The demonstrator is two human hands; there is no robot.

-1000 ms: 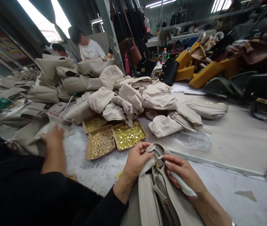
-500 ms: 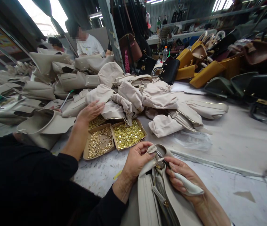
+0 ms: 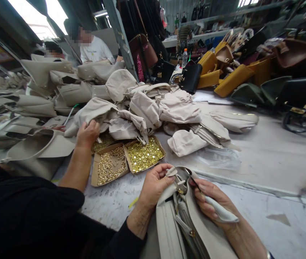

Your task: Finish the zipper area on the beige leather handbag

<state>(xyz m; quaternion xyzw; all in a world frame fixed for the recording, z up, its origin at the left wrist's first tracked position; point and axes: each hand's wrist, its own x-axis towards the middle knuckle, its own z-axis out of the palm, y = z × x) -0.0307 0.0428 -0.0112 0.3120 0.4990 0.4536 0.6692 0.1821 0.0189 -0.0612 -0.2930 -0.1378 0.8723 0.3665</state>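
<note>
A beige handbag [image 3: 169,230] stands open in front of me, with a zip and a gold-coloured fitting inside. At its top edge my left hand [image 3: 154,189] pinches a small beige tab of the bag between thumb and fingers. My right hand [image 3: 213,201] is closed around a slim tool [image 3: 221,208] with a pale, cloth-like handle. Its thin dark metal shaft points into the mouth of the bag; the tip's exact contact I cannot tell. Just beyond my left hand are cardboard trays, one of small gold studs [image 3: 111,163] and one of flat gold pieces [image 3: 144,154].
A co-worker's hand [image 3: 88,133] grips a piece in the beige bag pile [image 3: 144,108] at my left. Mustard bags [image 3: 233,81] and black bags [image 3: 192,77] lie at the back right. Clear plastic [image 3: 220,158] rests on the raised board [image 3: 271,154]. Other people are at the far left.
The co-worker's hand has shifted left and closed on a beige piece, pulling it leftward. My right hand has drawn the tool slightly away to the right. My left hand stays at the tab.
</note>
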